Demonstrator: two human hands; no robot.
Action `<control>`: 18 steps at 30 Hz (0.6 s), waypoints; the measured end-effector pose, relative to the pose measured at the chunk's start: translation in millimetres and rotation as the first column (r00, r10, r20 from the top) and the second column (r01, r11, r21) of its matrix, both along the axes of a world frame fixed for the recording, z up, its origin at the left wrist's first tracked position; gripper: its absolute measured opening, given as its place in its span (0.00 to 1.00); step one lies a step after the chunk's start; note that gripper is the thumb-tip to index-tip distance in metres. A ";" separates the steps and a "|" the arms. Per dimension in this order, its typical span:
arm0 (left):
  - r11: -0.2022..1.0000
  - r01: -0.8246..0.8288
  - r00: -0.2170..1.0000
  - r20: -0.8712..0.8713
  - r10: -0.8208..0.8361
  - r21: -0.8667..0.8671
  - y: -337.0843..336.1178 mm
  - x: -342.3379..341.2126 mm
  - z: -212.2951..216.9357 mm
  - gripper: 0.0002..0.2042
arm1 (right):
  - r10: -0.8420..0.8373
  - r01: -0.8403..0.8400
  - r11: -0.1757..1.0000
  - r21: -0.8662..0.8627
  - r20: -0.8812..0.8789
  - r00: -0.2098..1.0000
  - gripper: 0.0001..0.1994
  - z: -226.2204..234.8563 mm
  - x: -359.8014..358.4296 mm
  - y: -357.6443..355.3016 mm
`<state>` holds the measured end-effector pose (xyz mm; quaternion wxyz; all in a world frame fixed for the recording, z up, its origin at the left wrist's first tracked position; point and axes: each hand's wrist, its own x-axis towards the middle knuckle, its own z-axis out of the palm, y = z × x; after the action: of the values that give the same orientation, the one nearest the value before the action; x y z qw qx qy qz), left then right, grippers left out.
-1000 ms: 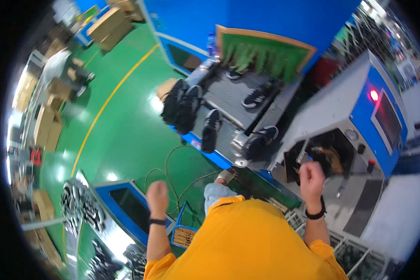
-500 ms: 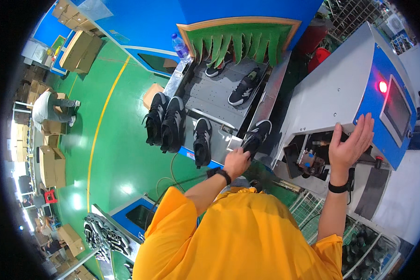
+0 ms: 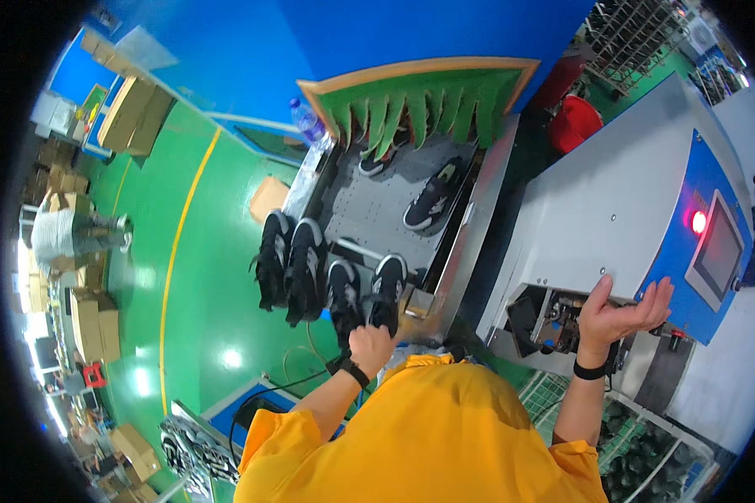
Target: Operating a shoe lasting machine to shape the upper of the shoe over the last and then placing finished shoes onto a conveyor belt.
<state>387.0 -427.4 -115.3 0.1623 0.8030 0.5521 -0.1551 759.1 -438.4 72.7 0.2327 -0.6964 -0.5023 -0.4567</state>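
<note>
My left hand [image 3: 371,345] is closed on the heel end of a black sneaker [image 3: 388,285] with a pale toe edge. That shoe stands beside another black sneaker [image 3: 344,295], at the near end of the grey conveyor [image 3: 356,220]. Left of them, a further pair holds a black sneaker [image 3: 305,272] and its neighbouring black sneaker [image 3: 273,261]. My right hand [image 3: 619,317] is open with its palm turned up and fingers together, by the lower edge of a grey and blue machine [image 3: 587,218]. It holds nothing.
Green strips [image 3: 411,109] hang over the conveyor opening; a sneaker [image 3: 429,199] lies on the belt before them. A bottle [image 3: 307,121] stands by the opening. Wire baskets [image 3: 554,390] are at lower right. Sneakers fill a rack [image 3: 195,453] at lower left. A person [image 3: 71,233] bends far left.
My left hand has carried the sneaker leftward from the conveyor's right side to beside the single one. My right hand has dropped lower, its palm turned upward. The view has shifted somewhat.
</note>
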 end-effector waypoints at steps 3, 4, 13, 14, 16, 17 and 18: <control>0.988 0.008 1.000 0.026 -0.004 -0.156 46.7 19.8 44.7 0.24 | -0.008 0.008 1.000 0.007 -0.014 1.000 0.32 -3.2 -0.6 2.9; 0.986 0.014 0.999 0.032 -0.009 -0.168 66.4 28.2 52.9 0.24 | -0.003 0.003 1.000 0.016 -0.014 1.000 0.32 -4.3 0.5 4.9; 0.948 -0.229 0.676 0.665 0.317 -0.219 283.2 145.1 -103.0 0.36 | -0.037 0.037 0.999 -0.004 0.052 0.998 0.32 -9.6 6.5 1.3; 0.937 -0.215 0.706 0.620 0.343 -0.274 289.7 160.6 -108.1 0.36 | -0.051 0.051 0.999 -0.001 0.059 0.997 0.32 -13.2 5.7 -0.7; 0.902 -0.307 0.637 0.639 0.431 -0.303 287.0 182.4 -103.4 0.35 | -0.061 0.061 0.998 0.007 0.071 0.996 0.32 -15.3 6.4 -0.7; 0.882 -0.357 0.609 0.640 0.469 -0.306 285.0 182.8 -96.4 0.34 | -0.041 0.040 0.999 0.008 0.078 0.996 0.33 -15.2 7.2 1.5; 0.883 -0.332 0.538 0.702 0.467 -0.332 284.1 186.1 -85.4 0.32 | -0.059 0.059 0.998 0.007 0.080 0.995 0.33 -14.4 5.7 1.2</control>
<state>573.1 -143.4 -200.7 0.4744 0.6276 0.5850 0.1971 764.8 -437.3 58.3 0.2005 -0.6915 -0.4894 -0.4921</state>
